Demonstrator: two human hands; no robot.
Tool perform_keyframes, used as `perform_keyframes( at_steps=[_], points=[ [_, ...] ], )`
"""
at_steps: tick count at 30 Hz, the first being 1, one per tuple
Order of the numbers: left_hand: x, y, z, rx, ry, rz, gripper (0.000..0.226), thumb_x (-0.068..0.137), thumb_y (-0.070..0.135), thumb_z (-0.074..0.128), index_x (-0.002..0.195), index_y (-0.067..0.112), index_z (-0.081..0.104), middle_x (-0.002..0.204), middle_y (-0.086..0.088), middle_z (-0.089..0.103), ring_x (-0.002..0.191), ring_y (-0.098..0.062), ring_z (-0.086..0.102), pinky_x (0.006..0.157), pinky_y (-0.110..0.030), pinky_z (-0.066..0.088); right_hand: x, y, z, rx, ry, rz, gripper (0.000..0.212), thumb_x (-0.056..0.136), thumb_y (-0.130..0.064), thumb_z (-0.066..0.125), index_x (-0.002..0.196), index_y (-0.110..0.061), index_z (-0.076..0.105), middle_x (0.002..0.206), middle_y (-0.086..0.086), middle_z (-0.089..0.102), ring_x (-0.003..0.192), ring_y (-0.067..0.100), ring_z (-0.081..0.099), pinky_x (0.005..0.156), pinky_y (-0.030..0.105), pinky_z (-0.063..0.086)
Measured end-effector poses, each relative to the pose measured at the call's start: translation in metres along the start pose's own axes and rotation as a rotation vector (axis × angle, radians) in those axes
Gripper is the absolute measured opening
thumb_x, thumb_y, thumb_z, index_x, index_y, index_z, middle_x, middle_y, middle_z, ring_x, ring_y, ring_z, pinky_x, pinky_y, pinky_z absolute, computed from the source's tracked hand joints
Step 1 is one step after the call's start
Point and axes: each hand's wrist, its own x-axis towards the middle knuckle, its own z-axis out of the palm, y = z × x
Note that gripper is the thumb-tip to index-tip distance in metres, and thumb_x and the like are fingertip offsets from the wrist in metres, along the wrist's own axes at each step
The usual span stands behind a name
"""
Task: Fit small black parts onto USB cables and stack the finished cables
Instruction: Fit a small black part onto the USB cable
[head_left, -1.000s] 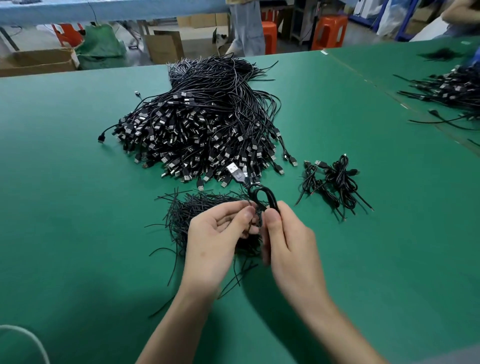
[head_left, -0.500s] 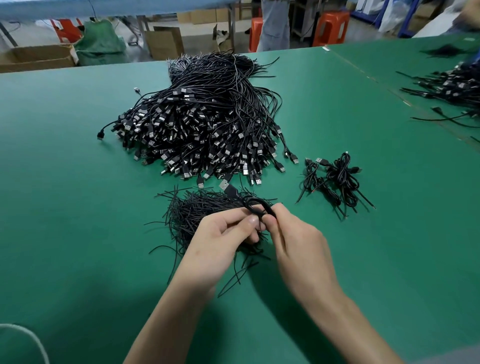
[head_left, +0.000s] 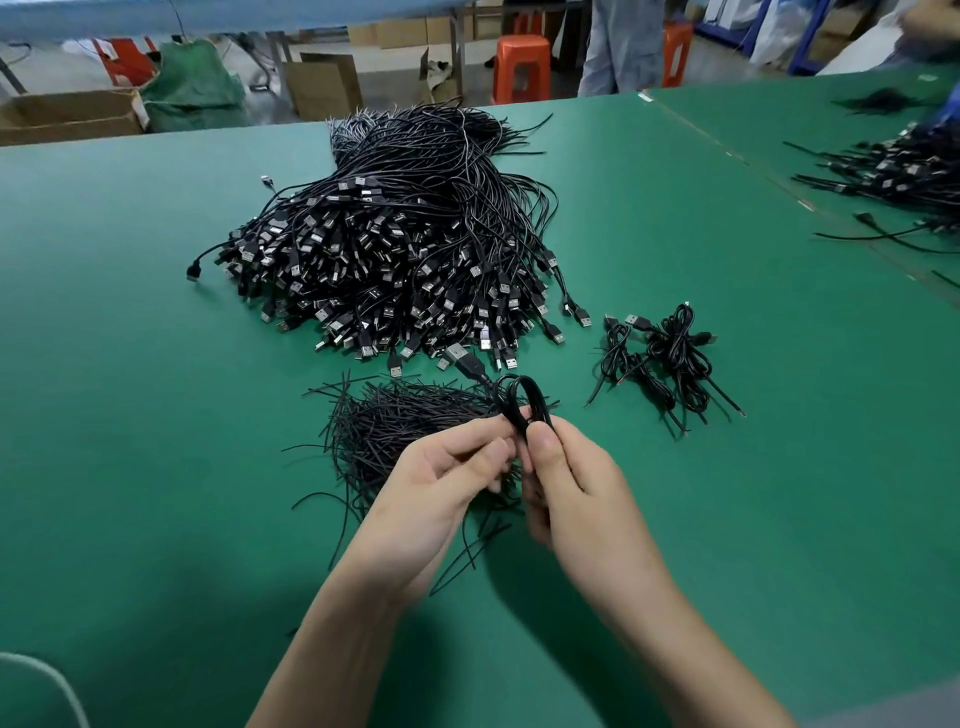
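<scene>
Grip: left hand (head_left: 436, 488), right hand (head_left: 576, 493) pinch cable (head_left: 517, 418) | loop stands above grip

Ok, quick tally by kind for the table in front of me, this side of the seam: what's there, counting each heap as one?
Heap of loose USB cables: 1
Heap of thin black strips: 1
Stack of finished cables: 1
Coiled cable, pinched by left hand and right hand: 1
Total: 4

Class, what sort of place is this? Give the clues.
Probably a factory assembly workshop: a huge heap of USB cables on a green worktable, cardboard boxes behind, another cable pile on the neighbouring table.
</scene>
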Motion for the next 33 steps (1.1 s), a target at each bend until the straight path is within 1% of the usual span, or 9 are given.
perform_keyframes(
  at_steps=[3, 10, 14, 19, 23, 26, 29, 31, 33],
  points=[
    [0.001, -0.001, -0.001, 0.018, 0.001, -0.002, 0.023, 0.091, 0.018, 0.072, 0.113, 0.012, 0.079, 0.107, -0.009, 0.071, 0.102, -0.019, 0.066, 0.098, -0.036, 0.05, -0.001, -0.006, -0.004, 0.263, -0.07, 0.108, 0.035, 0.108, -0.034, 0.04, 0.077, -0.017, 0.042, 0.057, -0.012, 0.03, 0.047, 0.008, 0.025, 0.044, 0.02, 0.026],
    [0.007, 0.0, 0.002, 0.039, 0.019, 0.059, 0.02, 0.079, 0.024, 0.08, 0.091, 0.009, 0.079, 0.089, -0.004, 0.067, 0.093, -0.019, 0.064, 0.091, -0.032, 0.051, -0.004, -0.012, -0.01, 0.364, -0.229, 0.14, 0.046, 0.107, -0.038, 0.038, 0.094, 0.006, 0.043, 0.061, -0.006, 0.029, 0.045, 0.01, 0.022, 0.043, 0.02, 0.017],
    [0.008, 0.0, -0.001, 0.054, 0.01, 0.074, 0.028, 0.077, 0.025, 0.082, 0.096, 0.004, 0.077, 0.089, -0.014, 0.066, 0.09, -0.024, 0.063, 0.092, -0.036, 0.052, -0.003, -0.014, -0.016, 0.299, -0.294, 0.128, 0.042, 0.105, -0.044, 0.038, 0.088, -0.01, 0.054, 0.06, -0.006, 0.031, 0.042, 0.011, 0.025, 0.049, 0.03, 0.018],
    [0.005, -0.004, 0.0, -0.008, -0.023, 0.104, 0.022, 0.076, 0.037, 0.089, 0.092, 0.025, 0.079, 0.075, 0.005, 0.071, 0.073, -0.009, 0.068, 0.08, -0.024, 0.056, 0.0, -0.014, -0.024, 0.216, -0.411, 0.144, 0.043, 0.108, -0.042, 0.039, 0.077, -0.016, 0.054, 0.055, -0.004, 0.04, 0.036, 0.013, 0.035, 0.065, 0.043, 0.032],
    [0.004, -0.009, 0.003, 0.043, -0.014, 0.113, 0.019, 0.083, 0.031, 0.083, 0.095, 0.018, 0.079, 0.078, -0.001, 0.069, 0.077, -0.013, 0.068, 0.081, -0.028, 0.056, 0.004, -0.013, -0.03, 0.106, -0.386, 0.135, 0.043, 0.107, -0.042, 0.038, 0.075, -0.016, 0.05, 0.054, -0.002, 0.04, 0.035, 0.017, 0.036, 0.041, 0.026, 0.029],
    [0.004, -0.014, 0.002, 0.166, -0.063, 0.121, 0.027, 0.087, 0.027, 0.078, 0.106, 0.008, 0.075, 0.1, -0.013, 0.059, 0.099, -0.025, 0.06, 0.094, -0.052, 0.049, 0.005, -0.014, -0.032, 0.144, -0.309, 0.153, 0.041, 0.108, -0.038, 0.037, 0.076, -0.013, 0.043, 0.052, -0.006, 0.033, 0.036, 0.013, 0.028, 0.036, 0.019, 0.026],
    [0.005, -0.017, 0.004, 0.217, -0.12, 0.107, 0.024, 0.093, 0.027, 0.073, 0.111, 0.011, 0.073, 0.105, -0.008, 0.052, 0.097, -0.045, 0.058, 0.092, -0.076, 0.045, 0.004, -0.017, -0.029, 0.262, -0.251, 0.223, 0.041, 0.107, -0.039, 0.038, 0.075, -0.015, 0.044, 0.053, -0.007, 0.03, 0.04, 0.011, 0.023, 0.037, 0.016, 0.023],
    [0.005, -0.016, 0.006, 0.184, -0.1, 0.098, 0.034, 0.093, 0.033, 0.075, 0.111, 0.004, 0.072, 0.105, -0.006, 0.051, 0.1, -0.041, 0.057, 0.095, -0.077, 0.043, 0.001, -0.017, -0.026, 0.294, -0.247, 0.23, 0.041, 0.107, -0.04, 0.038, 0.073, -0.018, 0.046, 0.055, -0.005, 0.03, 0.042, 0.011, 0.023, 0.037, 0.017, 0.022],
    [0.006, -0.016, 0.008, 0.121, -0.069, 0.076, 0.05, 0.087, 0.042, 0.08, 0.108, -0.002, 0.071, 0.108, -0.01, 0.051, 0.108, -0.031, 0.054, 0.102, -0.064, 0.044, -0.002, -0.018, -0.024, 0.311, -0.267, 0.236, 0.042, 0.106, -0.042, 0.039, 0.069, -0.022, 0.047, 0.056, -0.006, 0.029, 0.043, 0.011, 0.022, 0.038, 0.017, 0.021]
  ],
)
